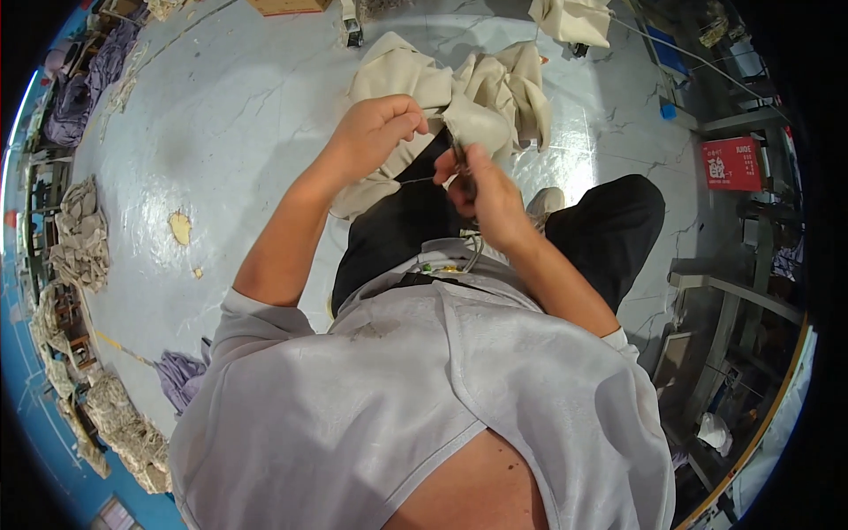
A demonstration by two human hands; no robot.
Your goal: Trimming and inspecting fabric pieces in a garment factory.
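Two bare hands here, one tool. The right hand [496,196] is wrapped closed around a dark hand tool [465,168], maybe small snips, but the fingers cover so much of it that the exact type is hard to call. The left hand [378,132] is curled in, fingertips close to the thumb; can't tell whether it's pinching anything. The one big beige cloth bundle [397,71] is right by both hands, bunched up and partly lying over the left leg of the black trousers [389,221]. Can't tell if it's one piece or several, since the folds and hands hide a lot.

One pale shoe [549,201] peeks out between the legs, mostly hidden. Further out on the shiny floor [238,159], two purple cloth heaps stand out on the left: a bigger one [88,93] up high and a smaller one [181,380] lower down. Up top, one brown carton [287,5] is cut off by the frame. Over on the right, one red carton [733,164] has white printing with one oversized character; the smaller print is pretty fuzzy.
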